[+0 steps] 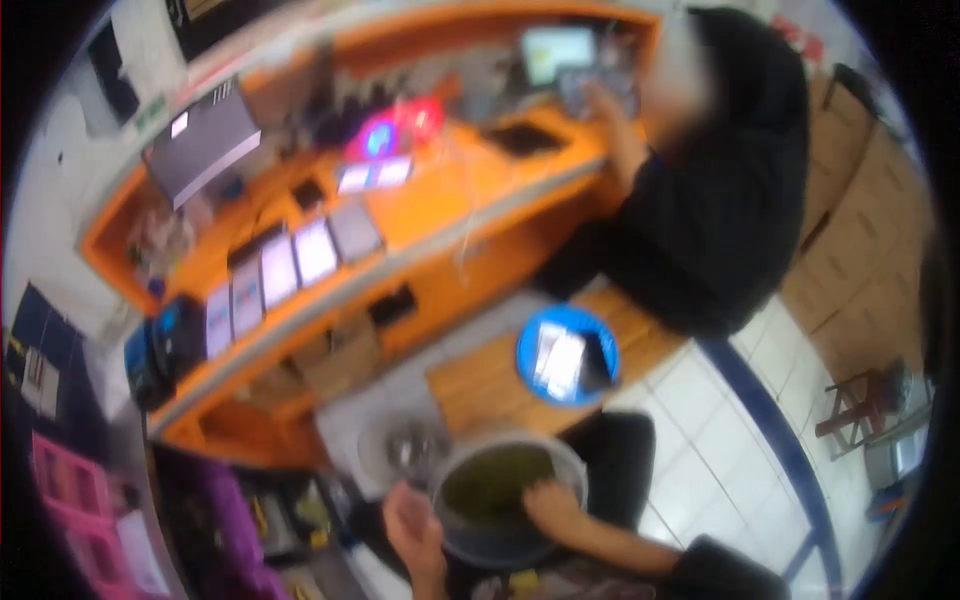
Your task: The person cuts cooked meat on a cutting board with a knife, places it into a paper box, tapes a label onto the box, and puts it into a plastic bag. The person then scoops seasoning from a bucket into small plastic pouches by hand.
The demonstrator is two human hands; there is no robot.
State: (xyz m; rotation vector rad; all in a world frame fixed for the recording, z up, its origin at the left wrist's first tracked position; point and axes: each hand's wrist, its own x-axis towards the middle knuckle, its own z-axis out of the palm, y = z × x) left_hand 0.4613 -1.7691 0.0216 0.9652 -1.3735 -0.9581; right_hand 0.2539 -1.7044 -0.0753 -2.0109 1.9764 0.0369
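Observation:
A grey bowl in front of my lap holds a dark green, leafy-looking mass. Over the right side of this bowl, my right hand reaches in with its fingers curled down at the green mass; what they pinch, if anything, is hidden. My left hand is raised just left of the bowl, palm partly turned up and fingers loosely apart, with nothing visible in it. Just behind the left hand is a shiny, pale round dish. The picture is blurred, so finer detail is lost.
A wooden bench bears a blue round tray with phone-like items. Beyond stands an orange counter with a row of phones or tablets, a dark box and glowing lights. Another person in black sits at the right, handling a device.

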